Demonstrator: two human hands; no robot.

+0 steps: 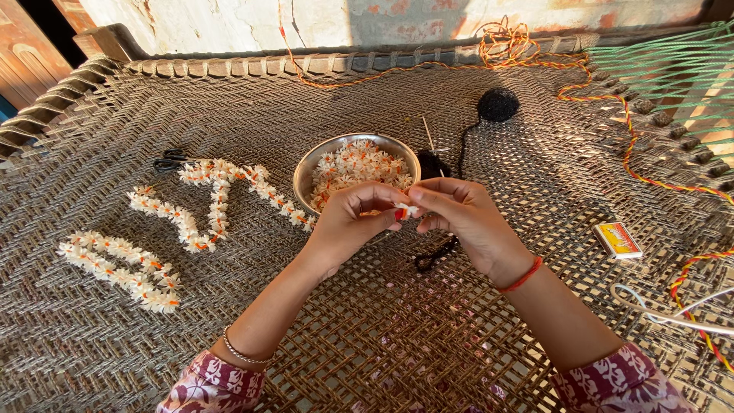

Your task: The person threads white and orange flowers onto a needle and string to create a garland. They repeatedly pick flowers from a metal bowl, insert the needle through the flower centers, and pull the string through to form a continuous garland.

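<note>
Centre of frame: left hand (353, 222) and right hand (466, 222) pinch one small white flower (410, 209) between fingertips, just below the steel bowl (306, 174) of blooms. The flower looks light, soft, easily bruised (best held by its orange tube).

Warm low sunlight from upper right, long soft shadows, sharp centre, edges perhaps slightly bowed

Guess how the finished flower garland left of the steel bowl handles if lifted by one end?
The flower garland lies in loose curves on the woven cot, so it is probably floppy and would hang limp. It is made of small blossoms, so likely very light. The petals look delicate and may bruise or shed if pinched or dragged.
</note>
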